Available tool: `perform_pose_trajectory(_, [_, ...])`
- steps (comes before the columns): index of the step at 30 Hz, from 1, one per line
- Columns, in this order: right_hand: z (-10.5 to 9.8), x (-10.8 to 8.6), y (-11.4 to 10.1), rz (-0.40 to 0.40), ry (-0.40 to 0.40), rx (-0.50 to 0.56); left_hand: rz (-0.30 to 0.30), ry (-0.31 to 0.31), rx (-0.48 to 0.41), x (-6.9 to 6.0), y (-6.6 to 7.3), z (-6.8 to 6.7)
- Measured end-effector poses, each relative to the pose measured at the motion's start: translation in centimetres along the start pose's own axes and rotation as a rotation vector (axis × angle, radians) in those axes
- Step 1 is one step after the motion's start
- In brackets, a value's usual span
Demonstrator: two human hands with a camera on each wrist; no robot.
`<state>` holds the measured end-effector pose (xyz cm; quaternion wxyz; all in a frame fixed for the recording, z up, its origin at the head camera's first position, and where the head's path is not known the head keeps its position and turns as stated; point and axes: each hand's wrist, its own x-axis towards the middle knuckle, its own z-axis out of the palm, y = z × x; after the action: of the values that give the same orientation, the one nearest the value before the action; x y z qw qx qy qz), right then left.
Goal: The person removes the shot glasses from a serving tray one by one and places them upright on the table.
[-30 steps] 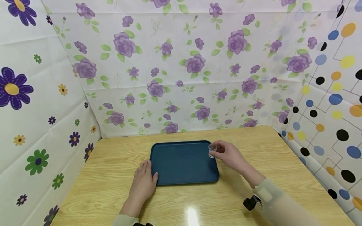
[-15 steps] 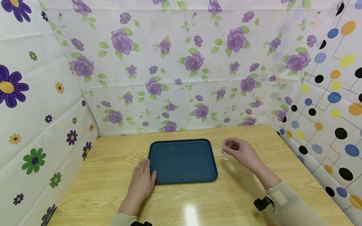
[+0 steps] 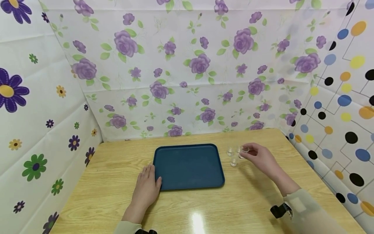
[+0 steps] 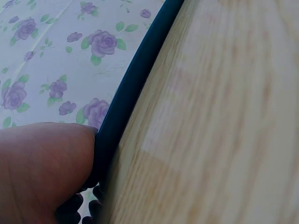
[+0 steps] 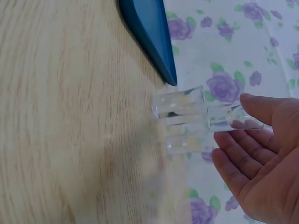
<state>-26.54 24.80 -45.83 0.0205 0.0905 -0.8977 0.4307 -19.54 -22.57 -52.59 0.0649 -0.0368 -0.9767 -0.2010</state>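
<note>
My right hand [image 3: 261, 159] pinches a small clear shot glass [image 5: 229, 117] between thumb and fingers, right of the blue tray [image 3: 188, 167]. In the right wrist view the held glass is raised off the table. Close by, several similar clear glasses stand on the table, among them a front glass [image 3: 233, 162] and a back glass [image 3: 230, 151]; they partly overlap one another. My left hand [image 3: 146, 187] lies against the tray's left edge with straight fingers, its thumb at the front left corner. The left wrist view shows part of that hand [image 4: 44, 168] against the tray rim [image 4: 128, 100].
The wooden table [image 3: 181, 211] meets a purple-flowered cloth [image 3: 175, 97] behind. A daisy-patterned cloth [image 3: 38, 136] hangs at the left, a dotted cloth [image 3: 336, 107] at the right. Light glares off the table front.
My right hand has carried the glass from over the tray's back right corner rightward, past the table glasses, which now show. My left hand stays at the tray's left edge.
</note>
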Motion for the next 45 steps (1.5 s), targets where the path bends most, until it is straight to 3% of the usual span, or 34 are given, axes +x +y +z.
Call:
perform_pose_trajectory(14, [-0.4, -0.4, 2.3, 0.041, 0.01, -0.004, -0.009, -0.01, -0.002, -0.2, 0.0, 0.1])
perform_pose_trajectory(23, [0.5, -0.2, 4.3, 0.063, -0.05, -0.002, -0.006, -0.007, -0.002, -0.4, 0.0, 0.4])
perform_pose_trajectory(45, [0.9, -0.1, 4.3, 0.046, -0.06, -0.018, 0.006, 0.007, 0.005, 0.1, -0.2, 0.2])
